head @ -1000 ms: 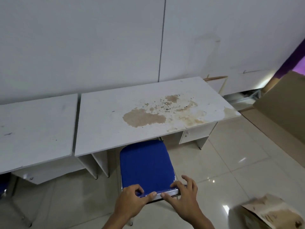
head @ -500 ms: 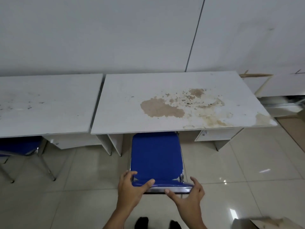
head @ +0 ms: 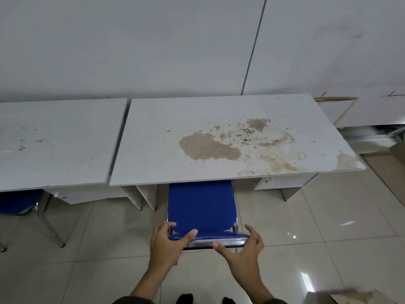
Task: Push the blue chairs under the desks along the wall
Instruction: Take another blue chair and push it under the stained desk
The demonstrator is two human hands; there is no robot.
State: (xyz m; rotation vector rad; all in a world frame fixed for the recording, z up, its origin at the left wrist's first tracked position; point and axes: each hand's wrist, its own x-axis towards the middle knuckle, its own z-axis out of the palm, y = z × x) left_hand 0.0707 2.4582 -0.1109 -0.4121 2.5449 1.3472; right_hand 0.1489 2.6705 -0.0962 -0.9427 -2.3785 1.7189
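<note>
A blue chair with a chrome frame stands in front of me, its seat partly under the stained white desk. My left hand grips the left end of the chair's backrest top, thumb over the blue padding. My right hand rests against the right end of the chrome rail, fingers spread, thumb under it. A second blue chair sits mostly under the left white desk, only its seat edge and metal legs showing.
Both desks stand against a white panelled wall. Drawer units hang under each desk. Brown cardboard lies on the tiled floor at the right, and a torn cardboard box sits at the bottom right corner. My feet show at the bottom edge.
The view has swung left and squared up to the desk. The chair has slid further under it. My right hand has loosened from a grip to spread fingers against the rail.
</note>
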